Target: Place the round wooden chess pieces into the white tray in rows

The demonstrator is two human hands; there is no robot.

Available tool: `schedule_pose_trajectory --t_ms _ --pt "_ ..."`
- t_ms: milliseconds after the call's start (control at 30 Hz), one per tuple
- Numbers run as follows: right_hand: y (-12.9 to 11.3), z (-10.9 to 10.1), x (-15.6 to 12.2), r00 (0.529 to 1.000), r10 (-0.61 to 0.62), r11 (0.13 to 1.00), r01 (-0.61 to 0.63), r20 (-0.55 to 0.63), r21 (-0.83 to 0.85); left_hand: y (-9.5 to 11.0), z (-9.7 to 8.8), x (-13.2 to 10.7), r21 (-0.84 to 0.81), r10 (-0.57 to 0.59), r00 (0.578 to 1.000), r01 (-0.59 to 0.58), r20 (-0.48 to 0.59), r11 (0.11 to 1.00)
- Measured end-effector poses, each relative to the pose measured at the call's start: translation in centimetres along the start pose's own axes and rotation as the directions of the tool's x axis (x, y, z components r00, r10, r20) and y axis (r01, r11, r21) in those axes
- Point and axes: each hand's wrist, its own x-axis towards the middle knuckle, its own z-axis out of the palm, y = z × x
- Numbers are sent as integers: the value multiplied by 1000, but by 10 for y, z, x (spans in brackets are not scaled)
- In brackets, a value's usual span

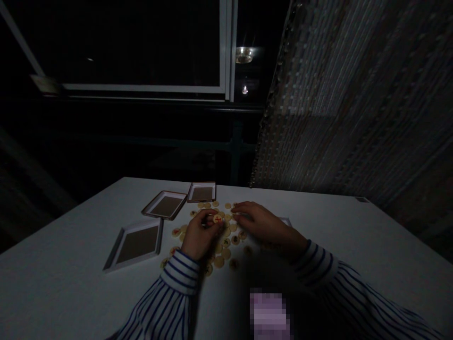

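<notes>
A scatter of small round pale discs [226, 236] with red or dark marks lies on the white table [71, 283]. My left hand [201, 233] pinches one disc with a red mark [218, 218] between thumb and fingertips, just above the pile. My right hand [262, 224] rests palm down over the right side of the discs, its fingers curled loosely on them; whether it holds one is hidden. Both arms wear white sleeves with blue stripes.
Three shallow white-rimmed trays with brown floors sit left of the discs: a near one [136, 244], a middle one [164, 205] and a far one [202, 192]. A woven curtain [354, 104] hangs behind on the right, a dark window [141, 47] behind.
</notes>
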Motion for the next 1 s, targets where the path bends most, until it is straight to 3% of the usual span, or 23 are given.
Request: schedule_pose_trajectory --t_ms 500,1000 --pt "20 -19 -36 984 165 969 -148 -73 196 16 55 -13 -183 -84 979 119 187 976" --pt "45 -27 -49 976 193 947 -159 -98 279 7 89 -10 -194 -111 984 137 140 971"
